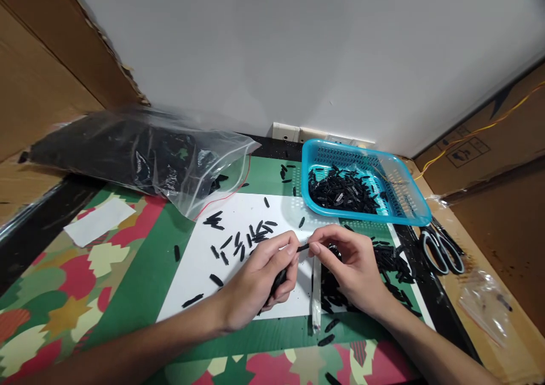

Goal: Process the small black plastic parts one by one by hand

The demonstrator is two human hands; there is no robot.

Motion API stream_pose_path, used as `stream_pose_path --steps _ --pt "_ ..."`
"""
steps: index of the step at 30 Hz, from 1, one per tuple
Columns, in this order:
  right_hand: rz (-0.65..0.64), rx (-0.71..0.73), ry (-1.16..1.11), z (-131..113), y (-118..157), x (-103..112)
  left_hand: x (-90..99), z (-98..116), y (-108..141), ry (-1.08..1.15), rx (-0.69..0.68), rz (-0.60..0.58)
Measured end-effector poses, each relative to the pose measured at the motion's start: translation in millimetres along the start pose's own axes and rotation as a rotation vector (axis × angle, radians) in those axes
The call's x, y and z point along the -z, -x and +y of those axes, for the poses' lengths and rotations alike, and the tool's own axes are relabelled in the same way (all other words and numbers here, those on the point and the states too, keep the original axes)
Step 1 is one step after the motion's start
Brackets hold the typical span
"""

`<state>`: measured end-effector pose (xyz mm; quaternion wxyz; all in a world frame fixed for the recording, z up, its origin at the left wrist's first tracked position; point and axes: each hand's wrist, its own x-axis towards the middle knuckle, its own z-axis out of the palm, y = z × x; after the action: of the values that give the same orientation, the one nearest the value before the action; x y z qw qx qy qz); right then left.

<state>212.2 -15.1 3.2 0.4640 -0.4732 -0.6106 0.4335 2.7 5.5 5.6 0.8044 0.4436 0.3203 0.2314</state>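
Observation:
Both hands meet over a white sheet of paper (183,291). A small, flat, elongated black piece (303,247) spans between their fingertips. My left hand (268,274) is closed, its thumb and forefinger at one end of that piece, with more black pieces (279,281) tucked in its curled fingers. On the other end, the thumb and forefinger of my right hand (351,263) pinch. Loose black pieces (258,234) of the same shape lie on the paper behind my left hand. Beside and partly beneath my right hand is a denser pile (394,263), near a narrow whitish strip (316,300).
A blue plastic basket (366,214) holding many black pieces stands at the back right. A large zip bag (128,152) of black contents lies back left. Scissors (438,251) and a small clear bag (485,305) are at right. Power sockets (285,132) line the wall.

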Motion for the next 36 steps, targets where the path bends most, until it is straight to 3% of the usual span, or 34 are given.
stream_pose_path --steps 13,26,36 --pt "-0.010 0.046 0.069 2.0 0.7 2.7 -2.6 2.1 0.2 0.019 -0.015 0.025" --pt "-0.023 -0.041 -0.072 0.6 -3.4 2.7 -4.4 4.9 -0.3 0.017 -0.028 0.017" --pt "-0.061 -0.070 -0.010 -1.0 -1.7 5.3 -3.4 1.4 -0.4 0.008 -0.034 0.029"
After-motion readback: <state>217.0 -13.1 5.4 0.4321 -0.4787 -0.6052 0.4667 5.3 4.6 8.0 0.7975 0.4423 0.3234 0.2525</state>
